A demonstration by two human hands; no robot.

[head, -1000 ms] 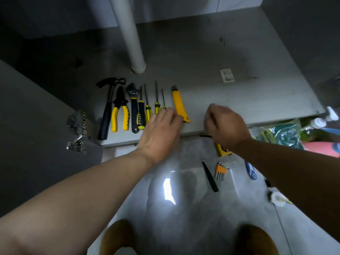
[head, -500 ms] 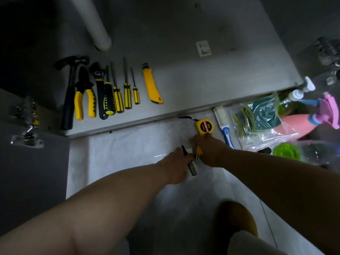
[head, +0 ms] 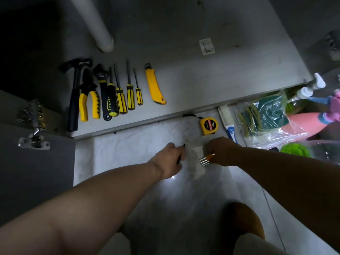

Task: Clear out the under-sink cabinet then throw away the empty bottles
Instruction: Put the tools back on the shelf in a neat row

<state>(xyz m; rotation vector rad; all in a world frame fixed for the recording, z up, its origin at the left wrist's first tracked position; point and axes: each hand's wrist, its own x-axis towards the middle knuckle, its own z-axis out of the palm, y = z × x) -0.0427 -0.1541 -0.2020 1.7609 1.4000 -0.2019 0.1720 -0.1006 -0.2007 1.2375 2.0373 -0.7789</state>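
On the tiled floor in front of the cabinet, my left hand (head: 168, 159) is closed on a thin black tool (head: 179, 157) whose metal tip pokes out above my fingers. My right hand (head: 223, 150) grips an orange set of hex keys (head: 206, 160), its steel ends fanned toward the left. A yellow tape measure (head: 209, 126) lies just beyond my hands. At the far right lie a pink spray bottle (head: 305, 124), a white pump bottle (head: 309, 89) and a green bottle (head: 294, 150). The cabinet floor (head: 211, 74) stretches above.
A row of tools lies on the cabinet floor at left: hammer (head: 74, 92), pliers (head: 88, 100), wrench, several screwdrivers (head: 128, 89), yellow utility knife (head: 154, 85). A white drain pipe (head: 95, 23) stands behind them. A bag of sponges (head: 266, 118), a brush (head: 228, 120), and the door hinge (head: 33, 126) flank the opening.
Both hands came back from the cabinet edge down to the floor. The left hand picked up the thin black tool and the right hand picked up the hex keys.
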